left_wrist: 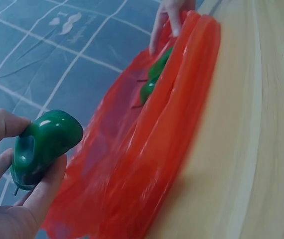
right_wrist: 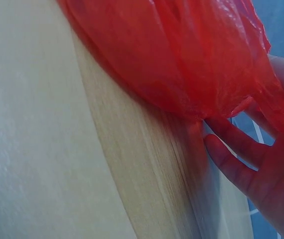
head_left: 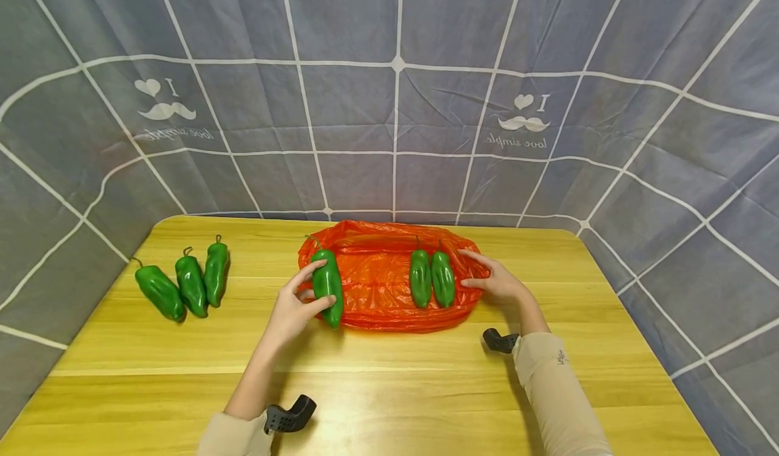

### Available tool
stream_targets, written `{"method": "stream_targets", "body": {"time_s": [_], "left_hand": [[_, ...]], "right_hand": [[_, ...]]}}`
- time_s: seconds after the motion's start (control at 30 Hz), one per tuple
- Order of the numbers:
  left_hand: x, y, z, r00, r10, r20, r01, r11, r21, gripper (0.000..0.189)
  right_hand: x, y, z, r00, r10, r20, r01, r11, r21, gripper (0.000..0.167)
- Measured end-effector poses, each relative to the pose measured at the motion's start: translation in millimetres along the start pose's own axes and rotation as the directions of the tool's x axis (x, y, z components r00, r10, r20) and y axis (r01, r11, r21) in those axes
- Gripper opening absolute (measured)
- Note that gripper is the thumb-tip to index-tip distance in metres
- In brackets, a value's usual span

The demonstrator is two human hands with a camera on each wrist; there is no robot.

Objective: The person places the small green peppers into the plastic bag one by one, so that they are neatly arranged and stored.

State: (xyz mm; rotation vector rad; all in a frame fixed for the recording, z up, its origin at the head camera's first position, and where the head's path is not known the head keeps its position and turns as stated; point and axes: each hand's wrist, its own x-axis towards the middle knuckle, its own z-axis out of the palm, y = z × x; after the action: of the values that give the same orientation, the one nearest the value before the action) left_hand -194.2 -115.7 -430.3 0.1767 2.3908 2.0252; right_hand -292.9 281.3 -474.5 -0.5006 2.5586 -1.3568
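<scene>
Left hand pinches a pepper over the bag at nine o'clock; right hand, fingers spread, holds its three-o'clock edge; tabletop extends toward six.

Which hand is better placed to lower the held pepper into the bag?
Probably the left hand: it grips the green pepper at the left end of the red plastic bag; the right hand, without a pepper, touches the opposite end.

six green peppers, one red plastic bag, two black wrist pieces, two beige sleeves, one wooden table
</scene>
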Motion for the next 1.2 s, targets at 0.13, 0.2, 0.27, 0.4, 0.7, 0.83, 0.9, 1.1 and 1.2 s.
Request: {"method": "stream_targets", "body": {"time_s": [0.13,0.2,0.27,0.4,0.7,0.83,0.9,1.1,1.2], "left_hand": [[9.0,1.4,10.7,0.999,0.007,0.031,-0.006,1.000,-0.004,0.060],[14.0,1.2,16.3,0.998,0.003,0.055,-0.002,1.000,-0.019,0.061],[18.9,0.8,22.1,0.996,-0.002,0.084,0.005,0.999,-0.032,0.061],[27.4,-1.3,33.9,0.991,-0.020,0.132,0.025,0.999,-0.034,0.062],[45.3,-11.7,55.7,0.982,-0.058,0.181,0.065,0.997,-0.031,0.062],[55.5,-13.3,63.4,0.980,-0.090,0.179,0.094,0.995,-0.017,0.062],[61.2,-14.2,67.0,0.980,-0.106,0.169,0.108,0.994,-0.007,0.061],[76.6,-17.4,78.3,0.978,-0.152,0.140,0.155,0.988,-0.015,0.060],[82.8,-19.9,84.2,0.975,-0.154,0.162,0.165,0.985,-0.055,0.060]], "right_hand": [[0.1,-2,0,1.000,-0.005,-0.001,0.005,1.000,-0.014,0.067],[0.2,-2,0,1.000,-0.007,-0.002,0.007,1.000,-0.020,0.067],[0.5,-2,0,1.000,-0.005,-0.003,0.005,1.000,-0.021,0.067],[0.3,-1,0,1.000,0.003,-0.004,-0.003,1.000,-0.011,0.067],[-0.7,-4,0,1.000,-0.025,-0.006,0.025,1.000,-0.012,0.067],[-5.3,-18,-1,0.999,-0.034,0.003,0.034,0.999,-0.007,0.065],[-8.5,-27,-1,0.999,-0.034,0.007,0.034,0.999,-0.006,0.064],[-12.7,-43,-4,1.000,-0.016,0.018,0.016,1.000,-0.016,0.063],[-11.9,-43,-5,1.000,-0.010,0.026,0.010,1.000,-0.007,0.063]]}}
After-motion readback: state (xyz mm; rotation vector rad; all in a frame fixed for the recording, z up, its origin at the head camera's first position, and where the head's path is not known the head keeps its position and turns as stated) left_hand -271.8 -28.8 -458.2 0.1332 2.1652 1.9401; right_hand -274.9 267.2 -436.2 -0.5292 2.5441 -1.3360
